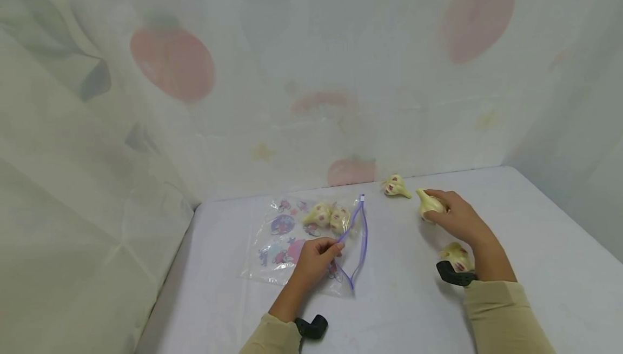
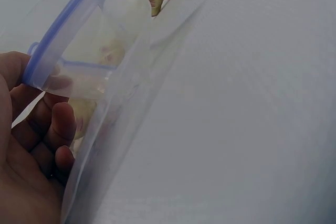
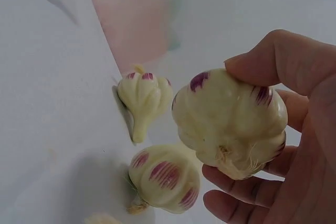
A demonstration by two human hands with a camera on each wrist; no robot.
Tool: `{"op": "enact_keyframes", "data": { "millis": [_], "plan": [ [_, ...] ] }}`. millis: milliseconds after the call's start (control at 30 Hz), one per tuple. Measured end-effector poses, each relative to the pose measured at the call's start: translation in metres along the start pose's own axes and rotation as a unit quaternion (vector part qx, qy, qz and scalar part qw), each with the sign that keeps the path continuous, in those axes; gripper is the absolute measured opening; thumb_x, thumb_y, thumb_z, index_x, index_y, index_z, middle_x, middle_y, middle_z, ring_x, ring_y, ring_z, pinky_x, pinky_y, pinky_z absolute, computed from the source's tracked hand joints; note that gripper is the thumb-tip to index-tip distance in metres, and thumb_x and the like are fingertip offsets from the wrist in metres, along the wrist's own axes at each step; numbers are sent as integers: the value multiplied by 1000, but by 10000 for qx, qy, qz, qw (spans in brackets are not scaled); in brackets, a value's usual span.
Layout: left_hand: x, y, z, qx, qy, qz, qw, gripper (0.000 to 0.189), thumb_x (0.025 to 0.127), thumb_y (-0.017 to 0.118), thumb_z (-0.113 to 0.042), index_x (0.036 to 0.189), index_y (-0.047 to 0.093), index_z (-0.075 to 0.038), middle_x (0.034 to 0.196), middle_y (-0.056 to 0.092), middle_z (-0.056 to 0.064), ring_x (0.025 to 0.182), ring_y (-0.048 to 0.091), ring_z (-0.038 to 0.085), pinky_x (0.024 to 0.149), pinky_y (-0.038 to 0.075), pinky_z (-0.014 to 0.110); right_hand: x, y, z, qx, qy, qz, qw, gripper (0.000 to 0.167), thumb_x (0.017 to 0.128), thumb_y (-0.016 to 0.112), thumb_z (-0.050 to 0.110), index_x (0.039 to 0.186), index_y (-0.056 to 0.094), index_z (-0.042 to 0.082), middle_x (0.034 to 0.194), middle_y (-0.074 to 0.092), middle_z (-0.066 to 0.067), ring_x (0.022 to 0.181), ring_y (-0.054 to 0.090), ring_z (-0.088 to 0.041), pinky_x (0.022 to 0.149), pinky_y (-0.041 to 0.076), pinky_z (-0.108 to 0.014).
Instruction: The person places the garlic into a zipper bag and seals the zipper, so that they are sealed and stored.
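Observation:
My left hand (image 1: 316, 259) pinches the purple zip edge of a clear printed zip bag (image 1: 272, 256), whose mouth gapes toward the right. Inside the bag lie two garlic bulbs (image 1: 318, 215), pale with purple marks. In the left wrist view, thumb and fingers grip the zip strip (image 2: 63, 30). My right hand (image 1: 457, 216) holds a garlic bulb (image 3: 228, 124) between thumb and fingers, right of the bag, its root end facing the right wrist camera. More garlic (image 1: 395, 186) lies on the table near the back, left of that hand. Another bulb (image 1: 457, 256) sits beneath the right wrist, partly covered.
A white-covered table (image 1: 399, 305) carries everything. Behind it hangs a pale curtain (image 1: 311, 73) with strawberry prints, close to the table's back edge. Similar sheeting (image 1: 87, 208) closes off the left side, and a pale wall (image 1: 574, 143) stands at the right.

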State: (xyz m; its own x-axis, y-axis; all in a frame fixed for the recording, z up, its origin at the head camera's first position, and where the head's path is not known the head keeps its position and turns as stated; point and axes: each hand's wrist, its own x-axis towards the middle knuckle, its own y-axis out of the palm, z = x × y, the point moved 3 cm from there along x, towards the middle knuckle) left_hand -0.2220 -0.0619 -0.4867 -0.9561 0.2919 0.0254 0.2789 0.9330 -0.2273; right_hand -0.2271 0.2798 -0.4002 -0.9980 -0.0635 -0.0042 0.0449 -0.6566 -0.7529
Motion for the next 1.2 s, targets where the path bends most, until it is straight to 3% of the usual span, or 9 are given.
{"op": "enact_keyframes", "data": {
  "millis": [233, 433, 700, 967, 1200],
  "plan": [
    [0, 0, 0, -16, -15, -16, 10000, 25, 93, 69, -28, 95, 74, -3, 84, 69, 20, 59, 56, 14, 52, 52, 24, 3, 5, -2, 298, 7, -128, 9995, 63, 92, 65, 38, 144, 40, 12, 137, 49, -22, 110, 52, -35, 77, 44, -35],
    [0, 0, 0, -90, 89, 0, 9999, 25, 93, 68, -25, 94, 73, 0, 82, 68, 21, 56, 56, 12, 51, 52, 24, 2, 7, 0, 404, -94, -239, 9989, 55, 93, 64, 38, 138, 48, 11, 136, 51, -20, 110, 51, -34, 80, 44, -39],
    [0, 0, -2, -115, 171, 36, 9998, 27, 94, 68, -24, 93, 72, 3, 80, 67, 21, 53, 56, 11, 49, 53, 26, 2, 10, 4, 472, -233, -226, 9984, 59, 94, 63, 42, 144, 47, 15, 129, 52, -18, 94, 52, -28, 68, 44, -32],
    [-1, 0, -2, -104, 60, 5, 9999, 28, 93, 68, -26, 92, 72, 2, 80, 68, 18, 54, 56, 10, 50, 52, 24, 6, 16, 8, 710, 23, -181, 9973, 76, 85, 70, 55, 139, 39, 12, 125, 57, -15, 102, 55, -28, 75, 45, -33],
    [0, 0, -2, -91, 94, 7, 9999, 26, 93, 69, -24, 92, 72, 1, 79, 67, 19, 52, 55, 12, 48, 51, 24, 9, 22, 13, 727, -11, -222, 9971, 68, 83, 70, 58, 132, 49, 16, 116, 60, -11, 101, 55, -26, 75, 45, -33]
  ]
}}
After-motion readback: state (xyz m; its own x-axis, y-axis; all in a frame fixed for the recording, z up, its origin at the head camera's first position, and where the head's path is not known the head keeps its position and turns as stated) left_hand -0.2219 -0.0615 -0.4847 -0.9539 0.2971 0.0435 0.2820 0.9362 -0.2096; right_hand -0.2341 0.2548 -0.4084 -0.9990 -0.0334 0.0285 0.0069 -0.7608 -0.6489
